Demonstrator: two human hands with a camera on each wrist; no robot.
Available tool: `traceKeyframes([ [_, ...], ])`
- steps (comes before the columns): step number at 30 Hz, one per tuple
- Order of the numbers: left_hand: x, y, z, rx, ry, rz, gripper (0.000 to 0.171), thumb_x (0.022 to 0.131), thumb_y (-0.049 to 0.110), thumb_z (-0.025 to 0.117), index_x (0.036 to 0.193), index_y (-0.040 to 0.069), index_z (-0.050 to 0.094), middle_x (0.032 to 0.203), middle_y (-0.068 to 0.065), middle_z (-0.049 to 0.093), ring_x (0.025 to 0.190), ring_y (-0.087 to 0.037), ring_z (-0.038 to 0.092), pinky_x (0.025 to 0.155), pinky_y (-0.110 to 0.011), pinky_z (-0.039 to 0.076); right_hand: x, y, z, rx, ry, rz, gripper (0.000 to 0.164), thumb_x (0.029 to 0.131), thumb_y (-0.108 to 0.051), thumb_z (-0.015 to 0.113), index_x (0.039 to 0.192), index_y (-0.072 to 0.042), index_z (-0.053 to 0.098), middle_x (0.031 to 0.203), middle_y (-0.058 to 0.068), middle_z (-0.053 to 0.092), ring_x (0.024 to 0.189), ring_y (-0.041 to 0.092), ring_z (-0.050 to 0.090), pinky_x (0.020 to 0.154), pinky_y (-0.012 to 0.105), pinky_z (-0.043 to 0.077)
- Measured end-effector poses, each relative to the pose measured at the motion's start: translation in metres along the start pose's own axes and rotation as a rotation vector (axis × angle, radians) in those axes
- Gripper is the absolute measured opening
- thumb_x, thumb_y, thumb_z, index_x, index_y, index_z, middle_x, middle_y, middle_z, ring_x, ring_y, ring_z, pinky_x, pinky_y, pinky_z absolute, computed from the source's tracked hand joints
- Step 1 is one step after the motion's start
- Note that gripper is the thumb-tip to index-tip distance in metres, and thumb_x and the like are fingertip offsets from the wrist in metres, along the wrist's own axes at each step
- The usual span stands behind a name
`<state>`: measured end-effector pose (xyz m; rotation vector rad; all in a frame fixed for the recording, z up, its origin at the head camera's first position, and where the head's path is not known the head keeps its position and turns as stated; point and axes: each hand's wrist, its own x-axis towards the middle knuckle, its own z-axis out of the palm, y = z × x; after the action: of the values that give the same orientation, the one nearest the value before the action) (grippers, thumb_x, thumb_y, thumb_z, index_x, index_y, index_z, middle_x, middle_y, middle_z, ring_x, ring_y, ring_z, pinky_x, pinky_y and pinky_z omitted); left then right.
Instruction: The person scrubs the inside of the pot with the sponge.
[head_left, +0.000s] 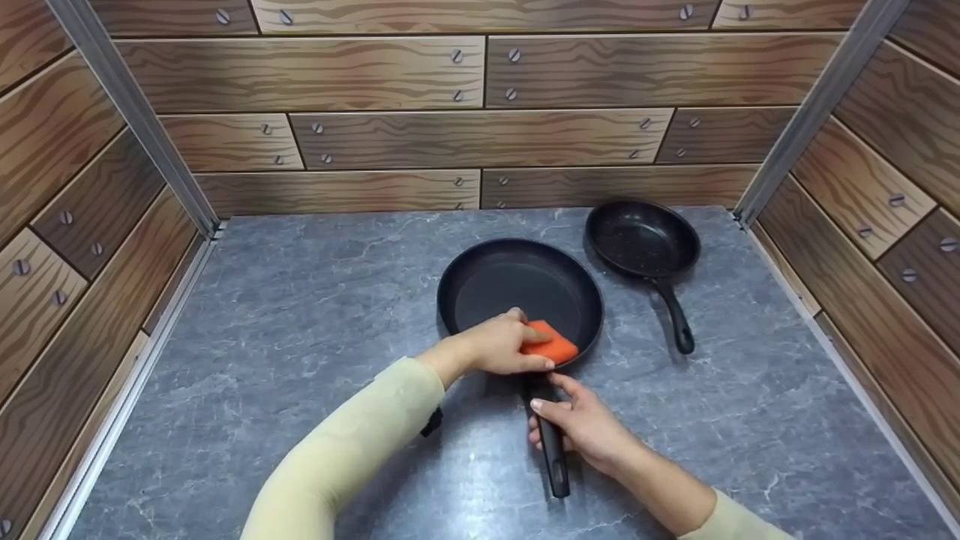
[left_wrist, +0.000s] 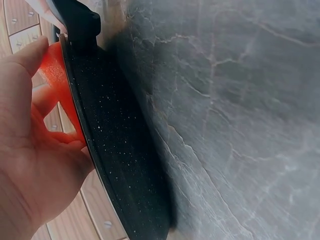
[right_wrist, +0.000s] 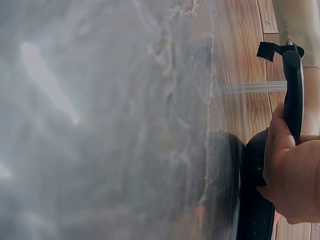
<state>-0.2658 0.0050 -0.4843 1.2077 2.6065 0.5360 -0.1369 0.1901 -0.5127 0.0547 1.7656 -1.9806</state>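
Pressing an orange cloth [head_left: 553, 346] into the large pan [head_left: 517, 277], left hand [head_left: 501, 343] at work, right hand [head_left: 589, 427] steadying

Cloth: lying inside the large pan, at the near right part of the rim, close to where the handle [head_left: 553, 457] is joining. From the left palm it is lying to the right, tucked under the fingers. Left hand is the nearer one, touching it; right hand is sitting just outside the rim, on the near side. Cloth's long axis: too covered to read. Could be a thin sponge; cannot tell.

Left hand: closing partway, thumb by the rim, fingers bending over the cloth and holding it against the pan. Right hand: curling around the handle at its pan end, thumb lying along the near-left side, fingers wrapping beneath; the rest of the handle is showing below the grip.

Handle's long axis is running from the pan toward the person, leaning slightly right. The small pan [head_left: 645, 232] is standing just beside, farther back and to the right; its own grip [head_left: 675, 315] is also pointing nearward and a little right. Neither hand is touching it.

Count: two pans, one handle each; one cloth; two hands; one table [head_left: 315, 315], carrying both pans.
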Motion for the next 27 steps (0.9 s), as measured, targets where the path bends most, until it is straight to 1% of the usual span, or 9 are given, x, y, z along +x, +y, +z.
traceKeyframes([
  [4,0.004,0.0,0.0,0.019,0.001,0.005,0.061,0.102,0.058,0.063,0.15,0.02,0.063,0.13,-0.018,0.06,0.111,-0.025,0.058,0.102,-0.035,0.048,0.001,0.0,-0.001,-0.005,-0.004,0.0,0.076,0.107,-0.013,0.061,0.165,0.003,0.014,0.094,0.014,0.071,0.076,0.018,0.074,0.073,0.039,0.064],
  [7,0.006,0.0,0.0,0.037,-0.005,0.002,0.061,0.102,0.058,0.063,0.151,0.02,0.063,0.132,-0.019,0.059,0.114,-0.026,0.059,0.103,-0.035,0.048,0.001,0.001,-0.001,0.001,-0.005,0.011,0.075,0.108,-0.012,0.06,0.165,0.002,0.014,0.094,0.014,0.072,0.076,0.018,0.074,0.074,0.04,0.064],
  [11,0.009,0.002,0.0,0.059,-0.012,-0.01,0.062,0.102,0.058,0.062,0.151,0.02,0.063,0.137,-0.021,0.056,0.118,-0.028,0.059,0.106,-0.036,0.047,0.001,0.002,-0.002,0.009,-0.002,0.019,0.079,0.107,-0.013,0.062,0.166,0.002,0.012,0.094,0.014,0.072,0.076,0.018,0.074,0.073,0.039,0.064],
  [17,0.014,0.004,0.001,0.109,-0.018,-0.019,0.062,0.102,0.059,0.062,0.151,0.022,0.063,0.137,-0.02,0.055,0.118,-0.029,0.058,0.106,-0.037,0.047,0.001,0.004,-0.002,0.009,0.0,0.019,0.082,0.106,-0.014,0.064,0.166,0.002,0.009,0.094,0.014,0.072,0.075,0.018,0.074,0.072,0.038,0.064],
  [20,0.017,0.003,0.002,0.12,-0.02,-0.025,0.062,0.102,0.06,0.061,0.152,0.022,0.062,0.139,-0.021,0.053,0.12,-0.03,0.058,0.107,-0.037,0.047,0.001,0.003,-0.002,0.01,0.002,0.029,0.082,0.106,-0.014,0.063,0.166,0.002,0.009,0.095,0.014,0.072,0.076,0.018,0.074,0.072,0.038,0.064],
  [24,0.02,0.002,0.003,0.138,-0.013,-0.028,0.062,0.102,0.06,0.061,0.153,0.023,0.061,0.143,-0.022,0.052,0.123,-0.032,0.057,0.108,-0.038,0.046,-0.001,0.0,-0.001,0.009,0.005,0.024,0.084,0.106,-0.016,0.065,0.166,0.002,0.008,0.095,0.015,0.072,0.076,0.019,0.074,0.071,0.037,0.063],
  [27,0.023,0.001,0.004,0.154,-0.002,-0.026,0.063,0.102,0.061,0.061,0.153,0.024,0.061,0.142,-0.022,0.052,0.122,-0.032,0.057,0.108,-0.038,0.046,-0.001,0.0,-0.001,0.005,0.008,0.012,0.086,0.106,-0.016,0.065,0.166,0.002,0.007,0.094,0.014,0.071,0.076,0.019,0.074,0.07,0.037,0.063],
])
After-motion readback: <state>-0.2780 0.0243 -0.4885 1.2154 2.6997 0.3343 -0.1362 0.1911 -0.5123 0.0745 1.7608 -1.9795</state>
